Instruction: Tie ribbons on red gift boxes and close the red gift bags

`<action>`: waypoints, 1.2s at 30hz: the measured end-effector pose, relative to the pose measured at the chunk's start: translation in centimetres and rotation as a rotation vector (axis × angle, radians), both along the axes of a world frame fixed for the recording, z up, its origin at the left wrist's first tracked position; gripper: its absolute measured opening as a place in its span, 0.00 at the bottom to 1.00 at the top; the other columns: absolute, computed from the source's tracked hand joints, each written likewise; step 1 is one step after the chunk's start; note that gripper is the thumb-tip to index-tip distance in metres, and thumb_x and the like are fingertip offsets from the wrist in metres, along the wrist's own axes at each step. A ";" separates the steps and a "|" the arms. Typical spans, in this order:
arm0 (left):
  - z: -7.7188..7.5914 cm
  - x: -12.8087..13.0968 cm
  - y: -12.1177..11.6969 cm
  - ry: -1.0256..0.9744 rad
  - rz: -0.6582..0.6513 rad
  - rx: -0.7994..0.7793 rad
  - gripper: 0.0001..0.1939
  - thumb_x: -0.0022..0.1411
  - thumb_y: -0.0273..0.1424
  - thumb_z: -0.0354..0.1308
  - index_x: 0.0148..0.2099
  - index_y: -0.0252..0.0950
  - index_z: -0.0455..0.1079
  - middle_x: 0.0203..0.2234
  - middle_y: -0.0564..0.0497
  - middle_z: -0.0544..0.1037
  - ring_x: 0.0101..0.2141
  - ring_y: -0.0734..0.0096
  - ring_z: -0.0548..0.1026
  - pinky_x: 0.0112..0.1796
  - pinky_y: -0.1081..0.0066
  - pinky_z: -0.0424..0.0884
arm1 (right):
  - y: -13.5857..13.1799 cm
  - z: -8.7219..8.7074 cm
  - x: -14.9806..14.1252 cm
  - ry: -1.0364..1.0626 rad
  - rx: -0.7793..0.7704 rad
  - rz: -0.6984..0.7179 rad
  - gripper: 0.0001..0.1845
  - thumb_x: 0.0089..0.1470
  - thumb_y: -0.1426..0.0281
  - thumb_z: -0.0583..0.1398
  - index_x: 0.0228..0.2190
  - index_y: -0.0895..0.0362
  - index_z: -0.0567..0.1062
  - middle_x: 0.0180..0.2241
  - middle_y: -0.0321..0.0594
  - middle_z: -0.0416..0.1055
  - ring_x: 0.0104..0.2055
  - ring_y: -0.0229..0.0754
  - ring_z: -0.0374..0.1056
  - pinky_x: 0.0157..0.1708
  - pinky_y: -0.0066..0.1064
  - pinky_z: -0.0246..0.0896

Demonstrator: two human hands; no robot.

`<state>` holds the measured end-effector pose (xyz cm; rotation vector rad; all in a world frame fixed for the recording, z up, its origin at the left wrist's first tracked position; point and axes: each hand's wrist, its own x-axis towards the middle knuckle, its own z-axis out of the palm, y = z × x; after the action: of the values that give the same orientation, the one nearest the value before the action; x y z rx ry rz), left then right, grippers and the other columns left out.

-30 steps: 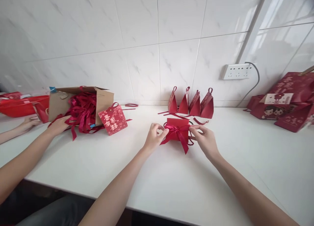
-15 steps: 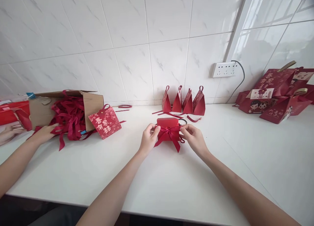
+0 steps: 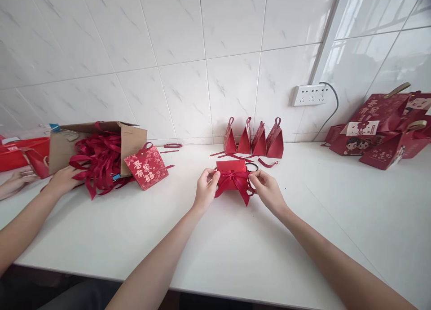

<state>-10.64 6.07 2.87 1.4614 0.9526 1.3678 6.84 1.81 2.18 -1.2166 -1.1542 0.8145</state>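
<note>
Crimson satin: one ribbon bow, laid across the front of a small red box; box and bow placed on the white table, between two bare hands. The long axis of the bow was set from nine to three o'clock, its tails spread towards seven and five.

Grip: the left loop was pinched narrowly between thumb and fingers by the left hand, at nine o'clock; the right loop was pinched likewise by the right hand, at three. Neither hand was placed appreciably nearer.

Surroundings, reckoned from the bow: a black ring was seen just beside the box, at one o'clock; four peaked boxes were stood near the tiled wall, also at one. A patterned square box was leaned against a ribbon-filled carton at ten. The table's front edge was found at six, well apart.
</note>
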 end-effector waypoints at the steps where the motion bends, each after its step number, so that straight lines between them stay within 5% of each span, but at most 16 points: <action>1: 0.0 0.0 0.0 -0.004 -0.001 -0.008 0.16 0.54 0.43 0.58 0.31 0.35 0.63 0.22 0.56 0.64 0.23 0.79 0.61 0.24 0.78 0.59 | 0.0 0.0 0.0 0.014 0.005 -0.001 0.20 0.48 0.52 0.59 0.25 0.57 0.67 0.34 0.40 0.70 0.33 0.40 0.65 0.30 0.32 0.67; 6: -0.1 0.1 0.1 -0.037 -0.001 -0.026 0.15 0.53 0.42 0.59 0.31 0.35 0.63 0.23 0.56 0.65 0.23 0.79 0.61 0.25 0.78 0.59 | -0.1 0.0 -0.1 0.091 -0.015 0.015 0.23 0.46 0.49 0.61 0.25 0.57 0.65 0.43 0.43 0.67 0.30 0.38 0.65 0.25 0.30 0.67; 11: -0.3 0.3 0.0 -0.093 -0.027 -0.081 0.16 0.54 0.43 0.58 0.30 0.36 0.61 0.19 0.59 0.60 0.19 0.81 0.55 0.20 0.78 0.52 | -0.4 0.3 -0.3 0.122 -0.051 0.041 0.24 0.45 0.48 0.62 0.25 0.57 0.65 0.33 0.37 0.68 0.25 0.34 0.62 0.28 0.32 0.68; 16: -0.8 0.7 -0.1 -0.144 0.017 -0.088 0.17 0.55 0.44 0.57 0.30 0.36 0.59 0.22 0.57 0.63 0.23 0.78 0.60 0.26 0.76 0.58 | -0.8 0.7 -0.5 0.141 -0.063 0.074 0.26 0.43 0.47 0.63 0.25 0.57 0.66 0.32 0.37 0.69 0.25 0.33 0.62 0.26 0.29 0.68; 30: -1.3 1.1 -0.5 -0.098 0.114 -0.087 0.11 0.61 0.39 0.52 0.32 0.36 0.59 0.25 0.56 0.61 0.26 0.76 0.58 0.31 0.74 0.58 | -0.5 0.1 -0.2 0.180 -0.188 0.070 0.24 0.38 0.49 0.66 0.25 0.57 0.72 0.35 0.43 0.72 0.41 0.50 0.70 0.32 0.35 0.75; 36: -0.7 1.0 -0.8 -0.074 0.097 -0.056 0.12 0.59 0.39 0.53 0.31 0.36 0.58 0.24 0.56 0.61 0.25 0.77 0.58 0.31 0.75 0.58 | -0.4 0.3 0.1 0.141 -0.173 0.019 0.21 0.38 0.51 0.65 0.23 0.56 0.72 0.32 0.42 0.73 0.35 0.48 0.71 0.29 0.38 0.75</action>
<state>-9.67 5.31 2.19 1.3282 1.0171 1.4441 6.89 1.43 2.45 -1.2696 -0.9972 1.0150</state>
